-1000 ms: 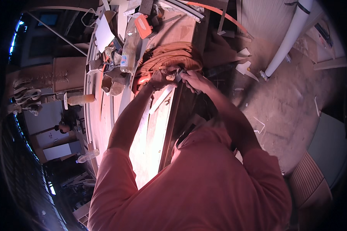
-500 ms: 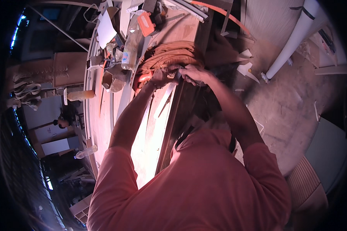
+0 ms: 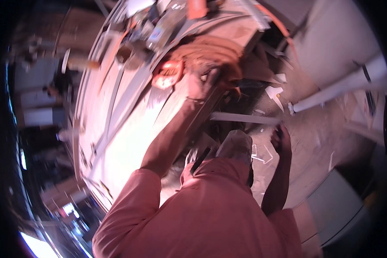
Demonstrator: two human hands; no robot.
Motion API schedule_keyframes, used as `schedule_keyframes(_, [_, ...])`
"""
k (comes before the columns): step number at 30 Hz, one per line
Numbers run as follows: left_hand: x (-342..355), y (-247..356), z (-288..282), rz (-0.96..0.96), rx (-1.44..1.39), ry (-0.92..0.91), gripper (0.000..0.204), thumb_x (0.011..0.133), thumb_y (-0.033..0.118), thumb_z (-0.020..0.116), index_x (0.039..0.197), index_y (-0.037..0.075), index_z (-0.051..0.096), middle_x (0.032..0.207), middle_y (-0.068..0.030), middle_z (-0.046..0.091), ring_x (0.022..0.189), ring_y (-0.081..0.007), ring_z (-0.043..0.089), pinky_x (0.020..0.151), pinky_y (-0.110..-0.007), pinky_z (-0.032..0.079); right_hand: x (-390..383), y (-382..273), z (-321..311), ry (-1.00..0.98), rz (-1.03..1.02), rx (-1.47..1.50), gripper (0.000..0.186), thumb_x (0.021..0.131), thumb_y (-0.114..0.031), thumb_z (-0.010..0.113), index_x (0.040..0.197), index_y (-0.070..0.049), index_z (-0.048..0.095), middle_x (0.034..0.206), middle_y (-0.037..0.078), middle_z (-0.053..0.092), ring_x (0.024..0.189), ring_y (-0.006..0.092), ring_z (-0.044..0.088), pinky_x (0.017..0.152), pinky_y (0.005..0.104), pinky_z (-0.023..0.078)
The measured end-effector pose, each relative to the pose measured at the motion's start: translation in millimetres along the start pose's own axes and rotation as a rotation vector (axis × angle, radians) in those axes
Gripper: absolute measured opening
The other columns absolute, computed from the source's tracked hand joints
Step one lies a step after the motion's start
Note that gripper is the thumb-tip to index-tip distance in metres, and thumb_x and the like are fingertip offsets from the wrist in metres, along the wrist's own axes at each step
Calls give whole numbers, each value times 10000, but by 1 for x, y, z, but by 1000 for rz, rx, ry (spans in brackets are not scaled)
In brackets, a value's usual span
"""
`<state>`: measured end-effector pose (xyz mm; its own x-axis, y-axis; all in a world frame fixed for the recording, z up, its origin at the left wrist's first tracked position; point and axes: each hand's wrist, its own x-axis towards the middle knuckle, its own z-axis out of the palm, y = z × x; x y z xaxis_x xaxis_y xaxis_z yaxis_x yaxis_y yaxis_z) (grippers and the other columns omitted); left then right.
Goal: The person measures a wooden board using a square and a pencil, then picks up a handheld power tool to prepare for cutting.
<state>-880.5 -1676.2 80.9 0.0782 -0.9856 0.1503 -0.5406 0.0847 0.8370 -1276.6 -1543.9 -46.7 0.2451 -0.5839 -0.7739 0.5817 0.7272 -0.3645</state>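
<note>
At the bench's edge, my left hand is closed by a coiled orange-brown bundle. A small pale bit shows between its blurred fingers, too unclear to name. Beside it on the bench lies a hand saw with an orange handle, its bright blade pointing toward me. My right hand is out to the right over the floor, fingers curled. It grips one end of a long, flat, pale strip, which reaches left toward the bench; its material is unclear.
The wooden bench slants up the left side. A clear plastic bottle, an orange case and scattered odds and ends lie at its far end. A white pipe leans at right, with offcuts on the floor.
My hands have come apart. The right has swung down and right, away from the bench, with the pale strip. The left stays by the coil. The whole view has shifted and blurred.
</note>
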Motion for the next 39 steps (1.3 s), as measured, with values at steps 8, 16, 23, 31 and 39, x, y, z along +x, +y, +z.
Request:
schedule_keyframes(8, [-196, 24, 45, 178, 32, -189, 357, 987, 385, 695, 826, 72, 641, 812, -120, 634, 791, -367, 645, 707, -473, 513, -40, 21, -98, 323, -182, -133, 321, 1083, -430, 536, 974, -130, 570, 646, -36, 328, 486, 81, 337, 410, 230, 336])
schedule_keyframes(16, [-519, -116, 4, -710, 369, -129, 294, 807, 368, 712, 923, 105, 775, 1080, -195, 740, 1068, -400, 699, 890, -497, 568, 2, 40, -22, 509, -836, -540, 393, 1064, -295, 575, 1322, -10, 494, 790, 41, 531, 589, 156, 479, 513, 286, 386])
schedule_keyframes(23, [-759, -95, -36, -1350, 208, 98, 991, 699, -38, 773, 1591, 222, 429, 1745, -194, 138, 1565, -472, 264, 1226, -507, 391, -54, 132, 138, -162, -1063, -1192, 521, 1035, -290, 690, 1457, -26, 538, 859, 3, 617, 630, 81, 498, 488, 235, 381])
schedule_keyframes(31, [-708, -37, -125, -537, 383, 859, 528, 822, 53, 770, 1333, 98, 647, 1481, -152, 563, 1379, -394, 521, 1147, -483, 430, -172, 306, 231, -676, -713, -1364, 409, 960, -100, 760, 1343, 6, 664, 984, 63, 757, 844, 99, 666, 755, 258, 525])
schedule_keyframes(39, [-616, -42, -232, -462, 737, 634, 545, 853, 209, 795, 1380, 193, 658, 1491, -61, 582, 1388, -303, 535, 1196, -548, 366, -154, 347, 274, -762, -966, -1750, 412, 881, -201, 823, 1258, -57, 736, 1062, 154, 790, 914, 247, 764, 831, 360, 574])
